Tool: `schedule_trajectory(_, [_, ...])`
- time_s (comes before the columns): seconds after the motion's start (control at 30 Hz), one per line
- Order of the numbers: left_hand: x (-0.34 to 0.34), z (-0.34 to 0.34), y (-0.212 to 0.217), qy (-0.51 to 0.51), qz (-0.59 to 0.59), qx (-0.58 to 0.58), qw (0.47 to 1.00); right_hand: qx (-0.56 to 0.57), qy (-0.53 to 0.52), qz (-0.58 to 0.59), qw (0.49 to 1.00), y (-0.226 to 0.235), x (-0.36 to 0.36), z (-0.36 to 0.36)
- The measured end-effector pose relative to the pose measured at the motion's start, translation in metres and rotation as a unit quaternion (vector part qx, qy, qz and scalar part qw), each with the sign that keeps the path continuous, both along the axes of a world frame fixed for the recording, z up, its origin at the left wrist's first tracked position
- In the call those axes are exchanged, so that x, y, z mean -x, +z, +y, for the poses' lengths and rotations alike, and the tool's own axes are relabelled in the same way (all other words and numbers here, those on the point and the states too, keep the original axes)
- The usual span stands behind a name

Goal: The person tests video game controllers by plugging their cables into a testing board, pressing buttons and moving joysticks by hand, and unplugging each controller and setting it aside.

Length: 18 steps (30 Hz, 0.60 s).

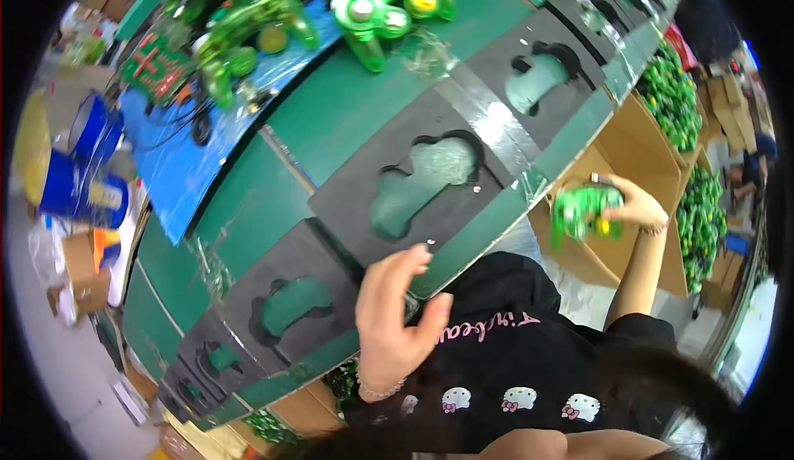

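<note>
The right hand point(635, 205) grips a translucent green game controller point(584, 212) with a yellow button, held over a cardboard box point(641, 150) beside the counter point(347, 104). The left hand point(395, 319) hovers half-open and empty at the counter's near edge.

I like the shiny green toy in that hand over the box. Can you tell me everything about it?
The green game controller is see-through green plastic, glossy, with a yellow button on its lower side. The right hand grips it from the right, fingers wrapped over its top, holding it tilted in the air above an open cardboard box, just off the green conveyor's edge. Nothing else touches it.
</note>
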<state>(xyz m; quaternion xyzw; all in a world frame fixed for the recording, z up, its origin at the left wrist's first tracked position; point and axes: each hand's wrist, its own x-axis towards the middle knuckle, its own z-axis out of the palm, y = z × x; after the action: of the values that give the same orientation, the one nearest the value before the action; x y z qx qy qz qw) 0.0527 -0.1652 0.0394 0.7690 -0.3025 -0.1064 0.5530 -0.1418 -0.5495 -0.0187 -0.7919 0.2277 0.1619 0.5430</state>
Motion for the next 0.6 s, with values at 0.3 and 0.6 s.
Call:
schedule_trajectory(0.3, [-0.001, -0.014, -0.016, 0.022, -0.113, -0.111, 0.987, 0.332, -0.292, 0.187, 0.877, -0.284, 0.087, -0.019])
schedule_trajectory(0.6, [-0.001, -0.011, -0.013, 0.017, -0.07, -0.037, 0.997, 0.381, 0.048, 0.273, 0.882, -0.256, 0.023, 0.0])
